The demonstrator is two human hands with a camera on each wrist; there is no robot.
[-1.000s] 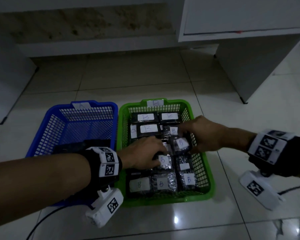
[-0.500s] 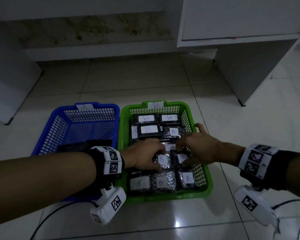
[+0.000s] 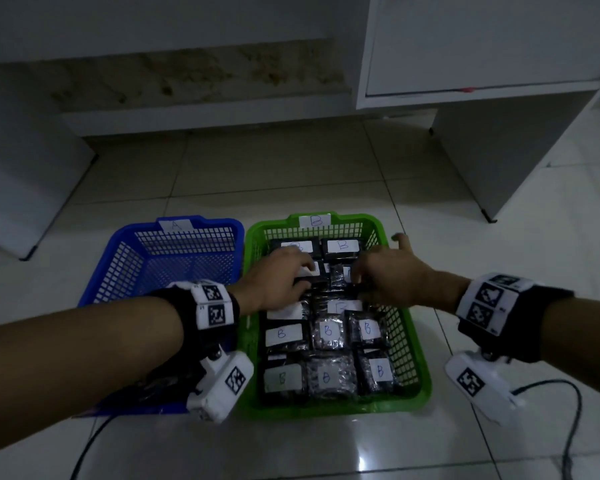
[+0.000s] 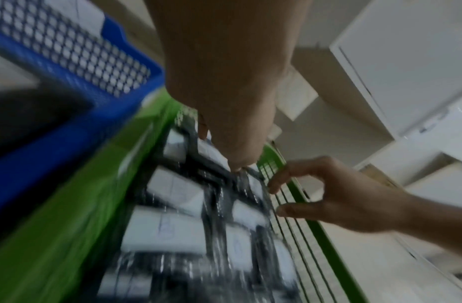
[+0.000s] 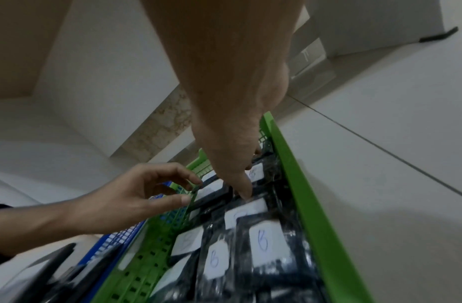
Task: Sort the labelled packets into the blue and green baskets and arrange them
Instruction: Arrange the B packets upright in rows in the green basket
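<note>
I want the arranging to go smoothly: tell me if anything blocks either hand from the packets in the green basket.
Nothing visible does. The left hand and right hand are already inside the green basket, fingers down on the middle rows of B-labelled packets. The basket is open-topped, and only other packets lie around them.

Both forearms reach forward, left hand [image 3: 278, 280] and right hand [image 3: 394, 277] palm-down, fingers [image 5: 244, 189] loosely bent.

A home interior: glossy tiled floor [image 3: 291, 174] beneath white cabinets [image 3: 482, 43].
</note>
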